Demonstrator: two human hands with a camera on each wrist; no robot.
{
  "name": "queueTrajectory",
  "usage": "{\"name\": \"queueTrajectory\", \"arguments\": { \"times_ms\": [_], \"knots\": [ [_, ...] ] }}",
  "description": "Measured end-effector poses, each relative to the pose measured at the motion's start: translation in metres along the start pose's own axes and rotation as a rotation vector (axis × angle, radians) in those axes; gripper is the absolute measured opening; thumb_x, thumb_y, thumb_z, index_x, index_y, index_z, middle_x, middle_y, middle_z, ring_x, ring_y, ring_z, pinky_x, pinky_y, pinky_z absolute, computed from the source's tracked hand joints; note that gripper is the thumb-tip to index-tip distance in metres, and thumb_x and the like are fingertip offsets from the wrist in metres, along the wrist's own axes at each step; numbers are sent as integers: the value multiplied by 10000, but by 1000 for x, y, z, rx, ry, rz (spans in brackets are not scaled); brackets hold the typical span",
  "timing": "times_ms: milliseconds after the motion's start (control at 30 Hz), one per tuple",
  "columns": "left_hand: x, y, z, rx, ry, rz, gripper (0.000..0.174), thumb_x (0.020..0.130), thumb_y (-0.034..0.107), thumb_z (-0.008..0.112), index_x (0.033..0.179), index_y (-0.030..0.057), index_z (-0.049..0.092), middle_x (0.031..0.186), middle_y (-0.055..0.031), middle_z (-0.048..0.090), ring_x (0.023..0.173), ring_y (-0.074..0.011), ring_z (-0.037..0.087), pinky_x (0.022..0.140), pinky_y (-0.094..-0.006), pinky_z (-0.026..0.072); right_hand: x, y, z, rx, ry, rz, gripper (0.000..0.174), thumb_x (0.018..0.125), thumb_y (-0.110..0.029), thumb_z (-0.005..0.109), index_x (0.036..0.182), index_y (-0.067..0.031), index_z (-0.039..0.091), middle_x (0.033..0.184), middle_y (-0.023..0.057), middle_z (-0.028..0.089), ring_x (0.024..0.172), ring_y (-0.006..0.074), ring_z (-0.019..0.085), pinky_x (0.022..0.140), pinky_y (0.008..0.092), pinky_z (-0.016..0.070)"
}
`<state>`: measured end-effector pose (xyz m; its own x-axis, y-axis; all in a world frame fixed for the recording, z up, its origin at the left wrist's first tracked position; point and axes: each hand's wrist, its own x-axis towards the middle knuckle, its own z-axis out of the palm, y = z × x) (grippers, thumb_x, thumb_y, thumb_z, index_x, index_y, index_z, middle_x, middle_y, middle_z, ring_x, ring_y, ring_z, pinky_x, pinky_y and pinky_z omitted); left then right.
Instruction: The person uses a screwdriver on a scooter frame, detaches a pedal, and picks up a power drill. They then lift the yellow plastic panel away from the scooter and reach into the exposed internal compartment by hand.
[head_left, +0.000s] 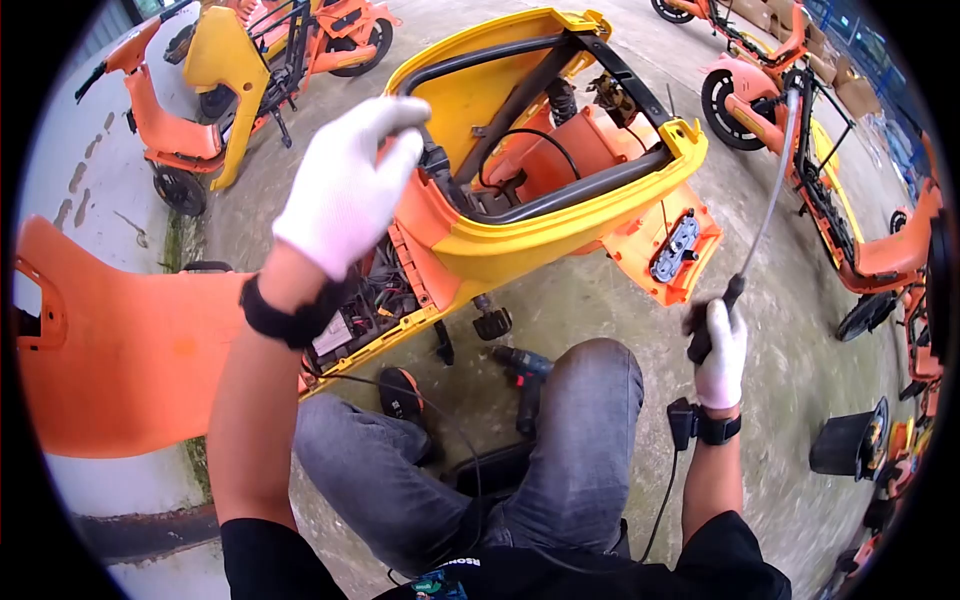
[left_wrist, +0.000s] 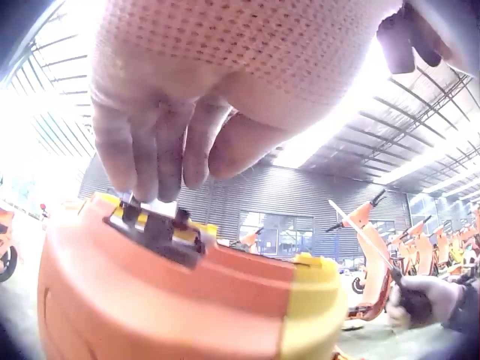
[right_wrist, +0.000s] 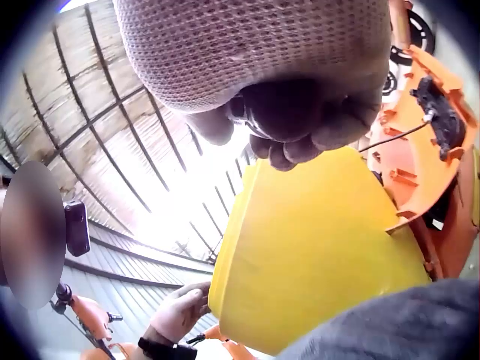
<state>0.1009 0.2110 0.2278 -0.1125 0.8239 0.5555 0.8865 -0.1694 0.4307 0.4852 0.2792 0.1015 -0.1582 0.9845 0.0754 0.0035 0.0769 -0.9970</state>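
Two gloved hands (head_left: 338,190) (head_left: 722,360), one long-shafted tool (head_left: 735,287), one near scooter (head_left: 560,245), one drill (head_left: 528,400) on the floor, two black wristbands (head_left: 290,315) (head_left: 717,430), one black bucket (head_left: 838,447) at right

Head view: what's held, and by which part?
Right hand grips the long-shafted tool by its dark handle; whether the left hand holds anything can't be told.

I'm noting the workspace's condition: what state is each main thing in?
Left hand: at the scooter body's edge
Right hand: gripping the long-shafted tool
Long-shafted tool: held, shaft pointing upward
Scooter body: open on top, wiring exposed
Drill: unheld, on the floor
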Motion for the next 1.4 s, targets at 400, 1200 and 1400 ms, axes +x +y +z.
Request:
{"name": "queueTrajectory", "arguments": {
  "times_ms": [400,1200,1400],
  "knots": [
    [-83,-58,35,-64,157,-277,394,842,133,633,1197,-14,544,1133,-197,601,1042,-342,605,918,-370,472,135,-86,60,-208,205,-467,208,892,-235,642,982,-51,678,648,-82,509,509,21,406,472,220,304],
    [-228,-114,162,569,-423,-534,369,822,291,653,1094,64,549,1005,-166,552,952,-322,574,778,-440,459,188,-56,37,-610,91,-500,415,900,-383,631,1154,-58,674,734,-39,569,591,29,441,514,203,318],
    [-232,-124,169,455,-448,-640,321,836,323,645,1073,117,580,1016,-119,569,956,-297,581,791,-438,458,181,-58,44,-637,164,-483,316,921,-291,621,1160,-91,676,704,-66,520,551,19,373,474,204,269]
  ]
}}
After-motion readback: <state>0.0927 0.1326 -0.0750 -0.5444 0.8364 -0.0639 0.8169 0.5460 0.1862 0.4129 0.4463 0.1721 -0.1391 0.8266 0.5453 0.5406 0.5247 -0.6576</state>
